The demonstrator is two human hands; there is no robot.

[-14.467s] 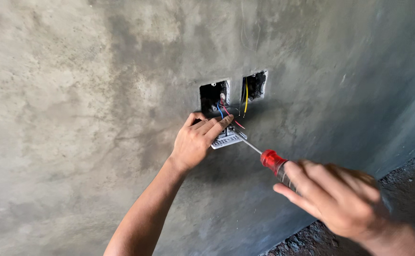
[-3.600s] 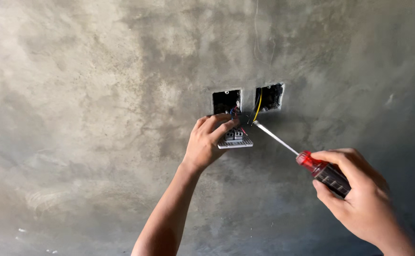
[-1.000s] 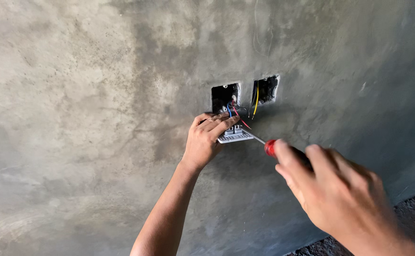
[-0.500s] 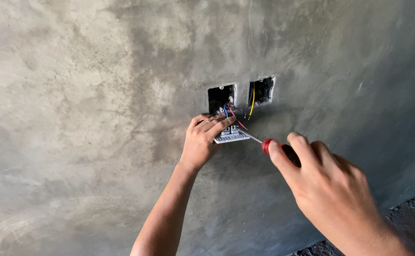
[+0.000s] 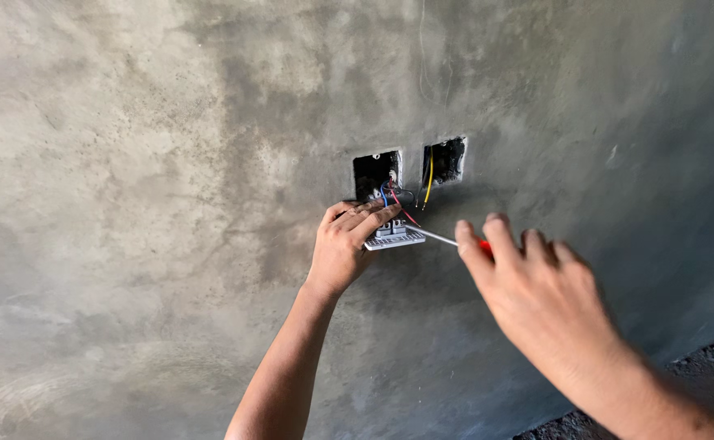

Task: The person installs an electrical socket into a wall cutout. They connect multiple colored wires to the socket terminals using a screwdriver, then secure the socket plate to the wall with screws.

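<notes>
Head view: hands point(image 5: 345, 248) pinch ribbed white switch plate point(image 5: 395, 238) against rough cement wall point(image 5: 145, 163).

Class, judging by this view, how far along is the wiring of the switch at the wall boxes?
Done: blue and red wires reach the switch module. In hand: left hand holds it, right hand applies the screwdriver. Left: module hangs outside the left wall box; yellow wire dangles free.

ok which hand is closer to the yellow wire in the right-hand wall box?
Left. The left hand holds the switch module just below and left of the yellow wire. The right hand grips the screwdriver farther down to the right.
</notes>
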